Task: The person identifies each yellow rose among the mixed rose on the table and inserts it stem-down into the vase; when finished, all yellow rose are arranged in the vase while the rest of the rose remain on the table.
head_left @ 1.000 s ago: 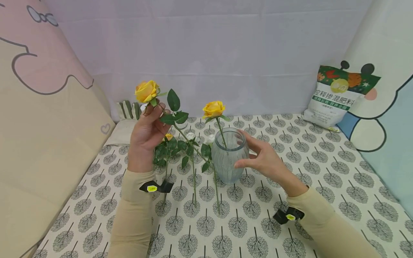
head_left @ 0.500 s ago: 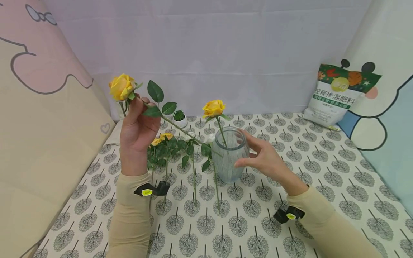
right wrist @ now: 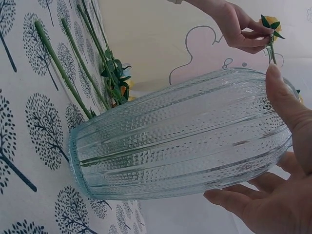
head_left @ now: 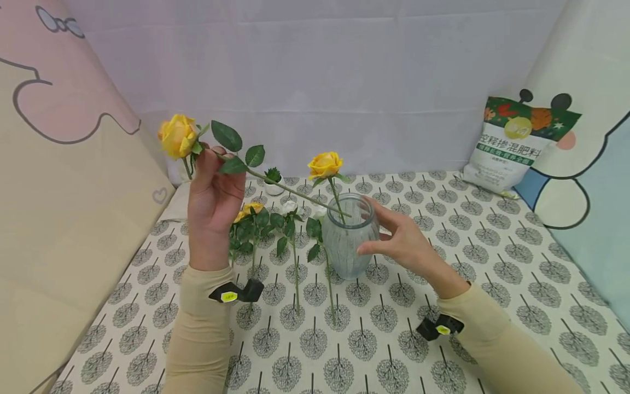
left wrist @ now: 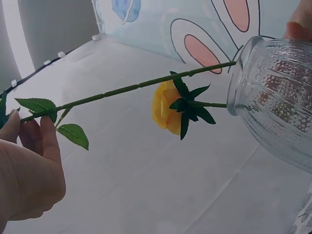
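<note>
Our left hand [head_left: 213, 197] is raised above the table, fingers and thumb pinching a yellow rose [head_left: 177, 135] on its stem just below the bloom. From that grip the long green stem [left wrist: 131, 89] runs down and to our right, its cut end resting at the rim of the glass vase [head_left: 347, 238]. So the stem's long axis already points from the left hand into the vase mouth, slanted rather than upright. Our right hand [head_left: 401, 241] cups the vase's far side, fingers loosely curved against the ribbed glass, steadying it on the tree-print tablecloth [head_left: 492, 257]. A second yellow rose [head_left: 325, 164] stands in the vase. More cut flowers [head_left: 266, 224] lie on the cloth between the two hands, and a printed bag [head_left: 517, 145] leans at back right.
</note>
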`<state>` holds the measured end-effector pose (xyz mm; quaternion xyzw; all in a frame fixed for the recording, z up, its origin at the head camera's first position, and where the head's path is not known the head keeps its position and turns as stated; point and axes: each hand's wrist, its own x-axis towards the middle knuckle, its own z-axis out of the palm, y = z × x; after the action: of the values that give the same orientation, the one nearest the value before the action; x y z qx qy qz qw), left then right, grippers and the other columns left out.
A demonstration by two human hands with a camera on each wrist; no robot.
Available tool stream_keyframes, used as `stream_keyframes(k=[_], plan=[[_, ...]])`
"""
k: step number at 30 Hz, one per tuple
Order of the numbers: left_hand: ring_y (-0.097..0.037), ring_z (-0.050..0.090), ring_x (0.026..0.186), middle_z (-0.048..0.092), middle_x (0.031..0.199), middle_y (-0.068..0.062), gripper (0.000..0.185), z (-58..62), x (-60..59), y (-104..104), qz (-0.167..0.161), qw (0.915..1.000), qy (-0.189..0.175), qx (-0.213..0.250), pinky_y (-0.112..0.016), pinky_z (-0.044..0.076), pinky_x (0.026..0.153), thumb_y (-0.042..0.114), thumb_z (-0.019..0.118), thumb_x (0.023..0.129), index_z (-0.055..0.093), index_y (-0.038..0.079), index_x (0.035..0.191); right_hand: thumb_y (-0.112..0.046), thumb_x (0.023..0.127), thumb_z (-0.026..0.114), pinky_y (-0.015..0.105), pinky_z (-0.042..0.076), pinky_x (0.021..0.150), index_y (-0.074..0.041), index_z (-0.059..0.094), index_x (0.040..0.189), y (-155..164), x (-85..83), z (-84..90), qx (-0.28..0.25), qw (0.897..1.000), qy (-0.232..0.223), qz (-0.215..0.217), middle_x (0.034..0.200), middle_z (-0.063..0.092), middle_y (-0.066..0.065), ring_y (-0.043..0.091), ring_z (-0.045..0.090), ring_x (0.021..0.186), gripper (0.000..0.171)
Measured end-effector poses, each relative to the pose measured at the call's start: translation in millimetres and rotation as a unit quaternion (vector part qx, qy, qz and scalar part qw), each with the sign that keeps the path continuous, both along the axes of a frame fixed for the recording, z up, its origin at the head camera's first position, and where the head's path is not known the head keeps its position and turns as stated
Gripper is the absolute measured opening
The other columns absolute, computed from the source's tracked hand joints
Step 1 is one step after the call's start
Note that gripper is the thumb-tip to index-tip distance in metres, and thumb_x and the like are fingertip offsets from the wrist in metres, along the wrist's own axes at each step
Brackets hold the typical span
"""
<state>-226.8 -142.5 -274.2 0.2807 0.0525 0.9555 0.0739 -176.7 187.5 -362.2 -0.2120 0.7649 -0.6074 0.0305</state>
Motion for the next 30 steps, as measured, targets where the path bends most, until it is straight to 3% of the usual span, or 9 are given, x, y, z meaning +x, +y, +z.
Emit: stream_keyframes(k=[10, 20, 30], plan=[[-0.025, 0.07, 0.08, 0.07, 0.09, -0.014, 0.017, -8.8, 1.9, 18.9, 0.046, 0.9929, -0.032, -0.104, -0.035, 0.06, 0.076, -0.009, 0.075, 0.083, 0.067, 0.001, 0.094, -0.015, 0.074, 0.089, 0.032, 0.044, 0.105, -0.022, 0.031, 0.158, -0.1, 0.5, 0.1, 0.011, 1.0, 0.0, -0.004, 0.159, 0.034, 0.004, 0.026, 0.034, 0.145, 0.102], [-0.02, 0.068, 0.082, 0.07, 0.087, -0.007, 0.018, -14.1, 5.1, 36.2, 0.098, 0.9801, -0.055, -0.164, -0.03, 0.059, 0.073, -0.003, 0.082, 0.075, 0.068, 0.006, 0.082, -0.013, 0.074, 0.089, 0.037, 0.043, 0.107, -0.021, 0.031, 0.158, -0.4, -0.3, -0.1, 0.004, 1.0, 0.005, 0.001, 0.159, 0.035, 0.004, 0.026, 0.034, 0.145, 0.101], [-0.019, 0.067, 0.084, 0.069, 0.087, -0.005, 0.018, -19.7, 6.0, 50.5, 0.088, 0.9753, -0.066, -0.192, -0.031, 0.06, 0.076, 0.0, 0.084, 0.073, 0.07, 0.008, 0.083, -0.013, 0.074, 0.089, 0.031, 0.044, 0.105, -0.021, 0.031, 0.158, -0.3, -0.2, 0.4, 0.003, 1.0, 0.0, 0.0, 0.159, 0.034, 0.005, 0.026, 0.034, 0.145, 0.103]])
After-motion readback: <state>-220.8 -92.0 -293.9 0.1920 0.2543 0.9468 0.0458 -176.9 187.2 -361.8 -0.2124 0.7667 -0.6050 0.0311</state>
